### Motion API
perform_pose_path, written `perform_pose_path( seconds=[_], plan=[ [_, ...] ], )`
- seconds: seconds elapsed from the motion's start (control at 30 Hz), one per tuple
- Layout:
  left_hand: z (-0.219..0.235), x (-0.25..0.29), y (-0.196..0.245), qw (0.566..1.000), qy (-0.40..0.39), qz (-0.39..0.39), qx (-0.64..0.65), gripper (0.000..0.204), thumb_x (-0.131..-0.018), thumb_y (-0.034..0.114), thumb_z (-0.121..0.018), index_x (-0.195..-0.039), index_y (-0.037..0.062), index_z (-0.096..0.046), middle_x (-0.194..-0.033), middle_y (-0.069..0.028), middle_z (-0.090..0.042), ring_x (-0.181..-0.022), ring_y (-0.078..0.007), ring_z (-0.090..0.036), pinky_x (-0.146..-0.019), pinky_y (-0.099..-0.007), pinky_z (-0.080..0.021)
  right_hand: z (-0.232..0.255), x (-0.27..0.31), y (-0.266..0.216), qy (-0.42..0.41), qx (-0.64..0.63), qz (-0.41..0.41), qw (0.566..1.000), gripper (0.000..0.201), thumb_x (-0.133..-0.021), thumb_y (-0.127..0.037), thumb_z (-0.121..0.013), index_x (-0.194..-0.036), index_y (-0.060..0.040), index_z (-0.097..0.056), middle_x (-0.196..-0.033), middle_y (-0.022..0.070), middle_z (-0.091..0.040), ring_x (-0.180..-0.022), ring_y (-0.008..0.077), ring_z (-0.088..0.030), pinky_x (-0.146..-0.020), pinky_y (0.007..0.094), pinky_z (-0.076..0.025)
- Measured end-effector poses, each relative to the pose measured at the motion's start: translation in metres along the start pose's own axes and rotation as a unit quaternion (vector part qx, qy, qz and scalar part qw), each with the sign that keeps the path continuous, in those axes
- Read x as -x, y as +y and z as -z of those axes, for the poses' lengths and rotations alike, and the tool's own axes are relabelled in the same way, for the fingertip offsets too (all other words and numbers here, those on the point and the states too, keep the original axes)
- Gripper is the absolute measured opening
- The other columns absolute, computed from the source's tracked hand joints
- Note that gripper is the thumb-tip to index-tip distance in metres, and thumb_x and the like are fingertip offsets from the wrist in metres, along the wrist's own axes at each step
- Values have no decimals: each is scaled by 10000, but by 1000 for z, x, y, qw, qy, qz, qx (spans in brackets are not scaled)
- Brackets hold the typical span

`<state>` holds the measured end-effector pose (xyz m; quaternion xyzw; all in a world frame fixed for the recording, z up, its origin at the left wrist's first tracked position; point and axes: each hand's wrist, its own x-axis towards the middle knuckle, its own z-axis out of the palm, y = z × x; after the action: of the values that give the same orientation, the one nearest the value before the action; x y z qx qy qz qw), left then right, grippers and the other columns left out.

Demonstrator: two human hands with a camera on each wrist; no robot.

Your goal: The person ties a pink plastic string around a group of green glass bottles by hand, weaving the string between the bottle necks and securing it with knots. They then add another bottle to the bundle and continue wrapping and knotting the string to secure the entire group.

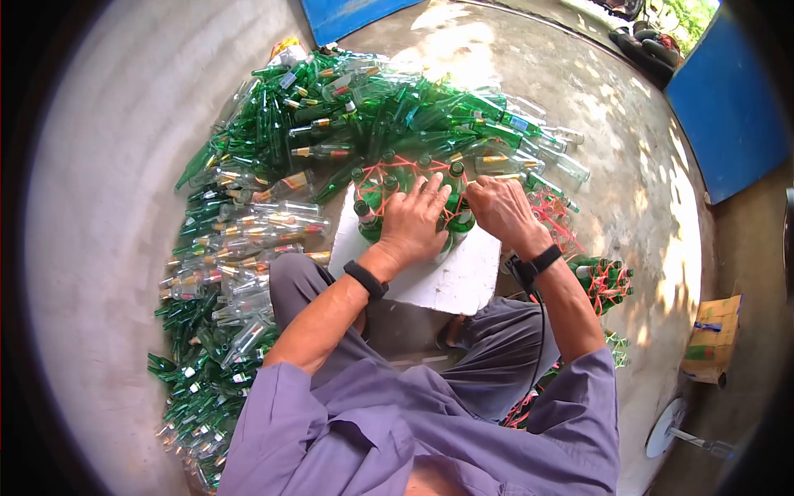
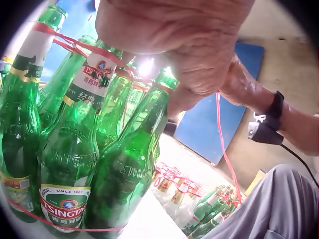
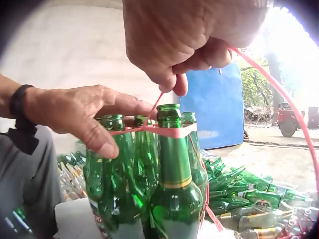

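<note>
A cluster of green bottles stands upright on a white block, with red string round the necks and, in the left wrist view, low round the bodies. My left hand lies across the bottle tops, fingers spread and nearly straight. Just right of the cluster, my right hand has curled fingers and pinches the red string between thumb and finger above a bottle neck. A longer length of string trails from that hand.
Loose green and clear bottles lie heaped beyond the block and down the left side. More string-tied bottles stand at the right. Blue panels stand at the back and right; a cardboard box is at the far right.
</note>
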<state>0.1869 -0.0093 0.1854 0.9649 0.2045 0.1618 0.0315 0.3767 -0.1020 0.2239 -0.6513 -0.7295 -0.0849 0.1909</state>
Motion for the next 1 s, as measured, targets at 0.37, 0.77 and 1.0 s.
perform_pose_path(
  seconds=[0.37, 0.77, 1.0],
  plan=[
    [-2, 1, -2, 999, 33, -8, 4, 766, -707, 347, -721, -1385, 35, -546, -1521, -177, -463, -1356, -347, -493, -964, -437, -410, -39, 0, 32, 33, -232, -201, 951, 289, -873, -258, -735, -771, 7, -678, -674, 193, -634, -622, 349, -628, -602, 427, -480],
    [15, 23, -3, 982, 137, 10, 133, 753, -725, 276, -761, -1399, 35, -529, -1539, -187, -427, -1432, -355, -392, -1132, -471, -314, -90, 36, 23, 39, -501, -324, 801, 282, -993, -204, -623, -1009, 64, -712, -748, -1, -669, -751, 59, -550, -701, 270, -473],
    [22, 114, -6, 962, 160, 162, 154, 878, -748, 156, -776, -1500, -14, -356, -1536, -273, -374, -1458, -394, -328, -1188, -449, -252, -99, 36, 23, 70, -494, -315, 807, 292, -991, -222, -630, -959, 57, -712, -669, -15, -591, -684, 58, -492, -630, 282, -435]
  ],
)
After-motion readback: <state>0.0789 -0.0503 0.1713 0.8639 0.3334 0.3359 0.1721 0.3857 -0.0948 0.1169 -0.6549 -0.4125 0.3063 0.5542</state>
